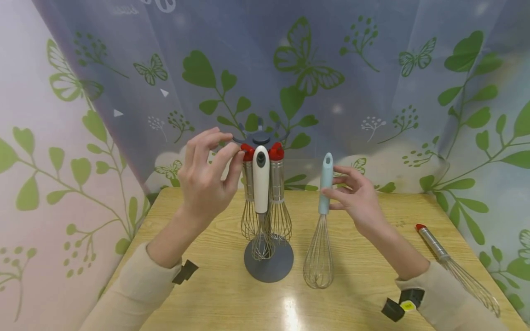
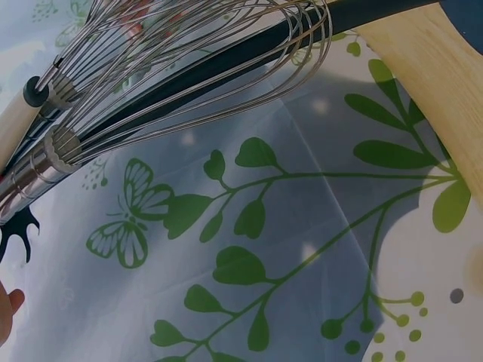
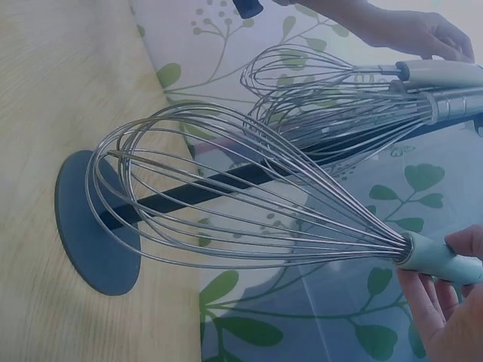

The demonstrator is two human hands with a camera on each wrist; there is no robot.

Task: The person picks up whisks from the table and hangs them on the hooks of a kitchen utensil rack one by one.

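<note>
My right hand [image 1: 358,195] holds a whisk with a light blue handle [image 1: 325,184] between thumb and fingers, handle up. Its wire loops hang downward, right of the whisk stand, and pass in front of the stand's round base [image 3: 90,226] in the right wrist view. My left hand [image 1: 209,172] is raised at the stand's top, thumb and forefinger pinching the red end of a metal-handled whisk [image 1: 248,172]. Another finger reaches a stand hook [image 1: 238,139]. Beside it hang a white-handled whisk [image 1: 261,184] and a second red-ended whisk [image 1: 277,172].
The dark stand's base [image 1: 269,269] stands on the wooden table [image 1: 198,285]. A loose red-ended whisk [image 1: 434,243] lies at the table's right side, partly behind my right sleeve. A leaf-patterned curtain [image 1: 356,105] closes off the back and both sides.
</note>
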